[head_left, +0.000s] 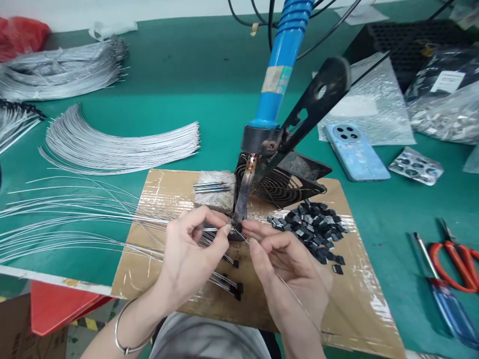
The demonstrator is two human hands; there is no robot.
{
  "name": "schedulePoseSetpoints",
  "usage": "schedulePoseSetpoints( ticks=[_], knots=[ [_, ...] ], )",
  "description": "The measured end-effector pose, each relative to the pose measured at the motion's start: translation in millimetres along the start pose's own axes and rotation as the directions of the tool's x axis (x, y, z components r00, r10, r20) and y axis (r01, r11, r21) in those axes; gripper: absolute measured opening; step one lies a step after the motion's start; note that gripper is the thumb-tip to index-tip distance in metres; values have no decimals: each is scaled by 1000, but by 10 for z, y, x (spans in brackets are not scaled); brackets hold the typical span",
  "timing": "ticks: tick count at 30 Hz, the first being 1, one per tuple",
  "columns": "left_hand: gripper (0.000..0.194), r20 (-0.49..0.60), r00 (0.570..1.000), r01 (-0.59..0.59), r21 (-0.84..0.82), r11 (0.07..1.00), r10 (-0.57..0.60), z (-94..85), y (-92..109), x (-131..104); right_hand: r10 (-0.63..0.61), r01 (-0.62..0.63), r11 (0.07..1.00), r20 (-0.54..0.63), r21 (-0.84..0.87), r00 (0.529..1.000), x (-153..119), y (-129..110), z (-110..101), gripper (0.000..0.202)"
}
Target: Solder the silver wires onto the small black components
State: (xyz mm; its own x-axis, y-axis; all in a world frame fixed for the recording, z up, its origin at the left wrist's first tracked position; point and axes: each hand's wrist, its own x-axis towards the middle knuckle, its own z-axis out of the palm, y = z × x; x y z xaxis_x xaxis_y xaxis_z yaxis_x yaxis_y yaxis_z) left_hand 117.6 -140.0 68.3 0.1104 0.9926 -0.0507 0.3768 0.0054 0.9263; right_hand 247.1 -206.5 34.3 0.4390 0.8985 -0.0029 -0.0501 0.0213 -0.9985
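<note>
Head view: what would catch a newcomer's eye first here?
Probably the blue soldering iron, slanting down mid-picture to between the left hand and the right hand. Next, the heap of small black pieces on the cardboard, beyond the right hand. Then the curved bundle of white wires on the green table, at left.

A white wall (179,7) stands behind the green table (179,65).

1. Pinches a wire (210,229) in the left hand (196,254), just beside the tip of a blue soldering iron (279,65).
2. Holds a thin strand (294,295) in the right hand (290,264).
3. Shows black connectors (312,232) heaped on cardboard (355,299), near a fan (284,182).
4. Includes white wires (123,147) on the green counter (217,75), left of a phone (357,152).
</note>
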Motion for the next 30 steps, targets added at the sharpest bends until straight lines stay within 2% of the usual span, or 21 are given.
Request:
schedulePoseSetpoints(
  ticks=[13, 30],
  knots=[
    [15, -2, 1000, 11, 23, 1000, -11, 13, -23, -6, -17, 17, 1000, 20, -1, 1000, -1, 57, 0, 17],
    [15, -19, 1000, -1, 30, 1000, 2, 15, -15, -19, -27, 27, 999, -13, -19, 1000, -10, 52, 14, 17]
  ],
)
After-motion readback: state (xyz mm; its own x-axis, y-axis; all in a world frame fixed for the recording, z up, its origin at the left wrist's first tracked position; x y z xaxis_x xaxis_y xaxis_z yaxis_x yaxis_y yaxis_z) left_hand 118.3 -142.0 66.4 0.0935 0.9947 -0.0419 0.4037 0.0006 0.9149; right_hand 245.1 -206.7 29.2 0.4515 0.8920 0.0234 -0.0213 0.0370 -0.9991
